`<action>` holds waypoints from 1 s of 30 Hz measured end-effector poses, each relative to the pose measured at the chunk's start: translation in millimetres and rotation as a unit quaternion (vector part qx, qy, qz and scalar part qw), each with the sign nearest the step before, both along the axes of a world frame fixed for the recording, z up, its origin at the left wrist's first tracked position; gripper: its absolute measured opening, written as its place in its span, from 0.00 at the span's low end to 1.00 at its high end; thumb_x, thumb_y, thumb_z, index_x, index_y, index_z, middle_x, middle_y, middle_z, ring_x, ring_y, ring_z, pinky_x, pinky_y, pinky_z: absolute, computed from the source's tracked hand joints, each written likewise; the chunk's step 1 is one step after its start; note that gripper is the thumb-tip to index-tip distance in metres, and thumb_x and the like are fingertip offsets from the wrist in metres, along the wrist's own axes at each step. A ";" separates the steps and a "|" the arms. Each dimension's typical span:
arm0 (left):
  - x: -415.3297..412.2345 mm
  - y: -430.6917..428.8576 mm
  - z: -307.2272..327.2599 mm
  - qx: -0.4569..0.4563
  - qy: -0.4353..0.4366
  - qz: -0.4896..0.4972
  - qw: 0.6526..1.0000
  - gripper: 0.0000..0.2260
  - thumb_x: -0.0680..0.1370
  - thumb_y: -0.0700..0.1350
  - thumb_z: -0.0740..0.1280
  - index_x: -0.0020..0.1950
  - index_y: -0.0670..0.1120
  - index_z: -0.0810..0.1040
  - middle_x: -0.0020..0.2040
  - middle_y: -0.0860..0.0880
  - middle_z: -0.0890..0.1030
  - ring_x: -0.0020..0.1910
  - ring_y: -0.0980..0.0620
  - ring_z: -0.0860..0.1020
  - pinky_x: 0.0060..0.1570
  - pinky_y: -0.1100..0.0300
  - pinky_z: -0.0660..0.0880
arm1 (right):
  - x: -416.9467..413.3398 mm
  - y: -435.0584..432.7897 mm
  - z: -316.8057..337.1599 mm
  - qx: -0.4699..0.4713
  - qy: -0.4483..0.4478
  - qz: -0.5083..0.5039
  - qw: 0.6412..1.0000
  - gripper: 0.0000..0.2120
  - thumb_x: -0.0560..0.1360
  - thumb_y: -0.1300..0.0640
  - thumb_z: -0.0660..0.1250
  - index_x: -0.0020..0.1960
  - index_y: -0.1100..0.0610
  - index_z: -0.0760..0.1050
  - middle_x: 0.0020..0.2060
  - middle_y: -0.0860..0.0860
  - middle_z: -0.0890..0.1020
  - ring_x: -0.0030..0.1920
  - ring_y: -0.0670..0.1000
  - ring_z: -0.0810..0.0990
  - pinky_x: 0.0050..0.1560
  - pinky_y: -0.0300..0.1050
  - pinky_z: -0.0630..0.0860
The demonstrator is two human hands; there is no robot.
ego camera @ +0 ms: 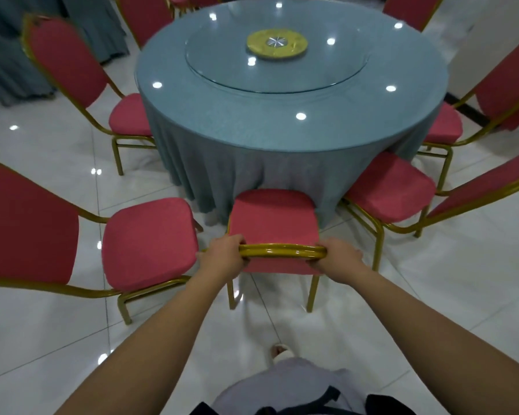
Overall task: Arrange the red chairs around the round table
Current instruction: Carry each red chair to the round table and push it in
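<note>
A red chair (271,218) with a gold frame stands right in front of me, its seat against the blue cloth of the round table (291,127). My left hand (224,254) grips the left end of its gold top rail. My right hand (337,254) grips the right end of the same rail. Beside it stand a red chair on the left (149,242) and another on the right (390,187), both facing the table. More red chairs ring the table farther round, at the far left (72,70) and the far right (504,85).
A glass turntable (216,65) with a gold centre disc (276,44) lies on the table. The floor (432,295) is glossy white tile. Blue draped cloth (9,64) hangs at the upper left. My foot (280,351) shows below.
</note>
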State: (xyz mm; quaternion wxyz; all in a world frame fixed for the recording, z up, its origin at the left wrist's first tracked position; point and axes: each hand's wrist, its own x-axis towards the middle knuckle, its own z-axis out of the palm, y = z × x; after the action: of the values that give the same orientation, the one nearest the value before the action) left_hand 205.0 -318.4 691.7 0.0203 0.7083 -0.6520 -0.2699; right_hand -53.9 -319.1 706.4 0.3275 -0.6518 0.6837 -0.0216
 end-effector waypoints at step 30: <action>82.2 32.0 31.6 0.051 0.056 0.083 0.994 0.37 0.75 0.51 0.72 0.77 0.66 0.54 0.81 0.52 0.51 0.79 0.43 0.50 0.74 0.37 0.59 | 89.0 -23.2 35.1 -0.118 0.004 0.226 0.967 0.33 0.72 0.36 0.66 0.74 0.42 0.61 0.69 0.44 0.69 0.70 0.52 0.65 0.70 0.56 0.60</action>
State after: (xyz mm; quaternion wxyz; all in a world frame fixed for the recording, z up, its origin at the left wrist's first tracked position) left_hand 287.2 -286.5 723.3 0.0429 0.7438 -0.5742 -0.3394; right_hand 35.2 -342.2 741.6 0.2418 -0.8237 0.5123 -0.0244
